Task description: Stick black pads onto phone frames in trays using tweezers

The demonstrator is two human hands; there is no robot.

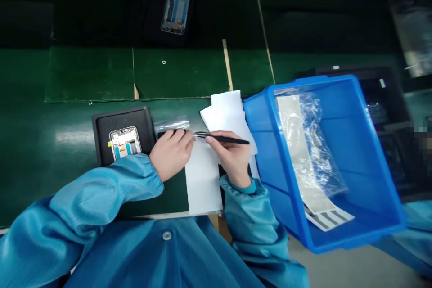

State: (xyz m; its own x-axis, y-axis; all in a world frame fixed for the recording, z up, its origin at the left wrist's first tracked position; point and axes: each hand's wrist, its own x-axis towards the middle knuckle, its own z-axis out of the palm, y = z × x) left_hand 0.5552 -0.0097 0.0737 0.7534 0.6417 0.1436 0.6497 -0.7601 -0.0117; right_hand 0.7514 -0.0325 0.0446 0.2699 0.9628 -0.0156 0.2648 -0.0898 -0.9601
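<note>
Black tweezers (232, 139) are pinched in my right hand (236, 157), their tips pointing left. Those tips meet the fingertips of my left hand (173, 153), whose fingers are closed together; whatever they hold is too small or hidden. Under both hands lies a white paper sheet (203, 184). Just behind my left fingers is a clear plastic bag (172, 123), partly covered. Left of that hand, an opened phone (124, 141) with its inner parts showing rests in a black tray (101, 137), partly behind my sleeve.
A large blue bin (273, 162) stands at my right, with strips of sheet (293, 144) and clear plastic (320, 148) inside. More white papers (229, 112) lean against it. Farther back, another opened phone (176, 11) sits in a black tray (153, 13). A co-worker's blue sleeve shows at far right.
</note>
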